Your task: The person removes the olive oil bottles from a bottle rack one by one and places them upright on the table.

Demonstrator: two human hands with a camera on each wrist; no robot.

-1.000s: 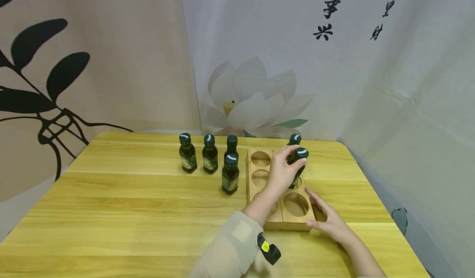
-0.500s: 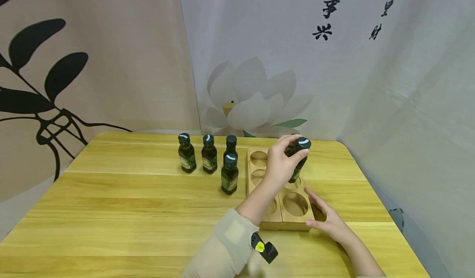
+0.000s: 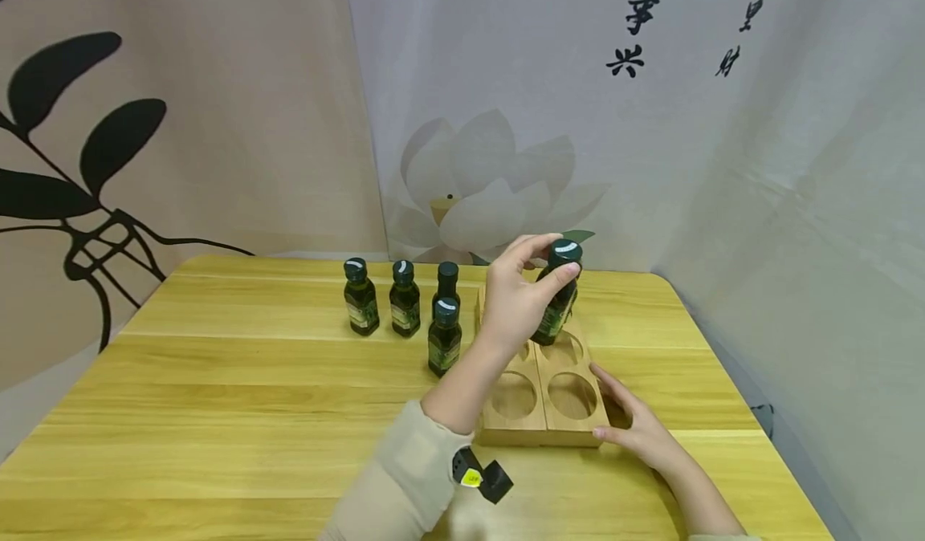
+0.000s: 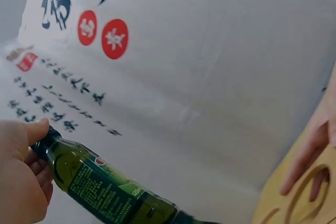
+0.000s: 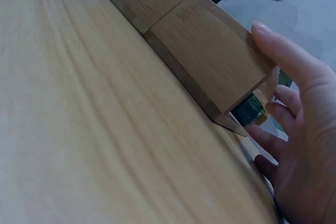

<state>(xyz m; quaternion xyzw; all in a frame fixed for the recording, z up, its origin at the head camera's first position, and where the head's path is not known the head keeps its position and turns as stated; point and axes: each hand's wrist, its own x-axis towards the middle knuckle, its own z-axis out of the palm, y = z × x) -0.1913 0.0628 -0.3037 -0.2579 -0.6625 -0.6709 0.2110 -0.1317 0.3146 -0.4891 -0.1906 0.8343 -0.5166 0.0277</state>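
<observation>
Pinched near its black cap by my left hand (image 3: 516, 296), a small green glass bottle (image 3: 555, 312) hangs tilted above the wooden rack (image 3: 542, 427). The left wrist view shows thumb and fingers at its neck and the printed label of the bottle (image 4: 105, 187) along its side. My right hand (image 3: 646, 433) rests at the rack's front right corner, thumb by the front and fingers along the right side. Through the open side of the rack in the right wrist view, another bottle (image 5: 248, 109) shows inside; in the head view the left hand and held bottle hide that part.
Left of the rack stand several upright bottles: one at the far left (image 3: 361, 304), one beside it (image 3: 405, 304), one further back (image 3: 446, 278) and one in front (image 3: 444, 344). Round holes open in the rack's top. A printed cloth (image 3: 491, 83) hangs behind the wooden table (image 3: 253, 412).
My left hand has raised the bottle out of the rack's right-hand row and carried it up and a little left. My right hand has stayed at the rack's corner.
</observation>
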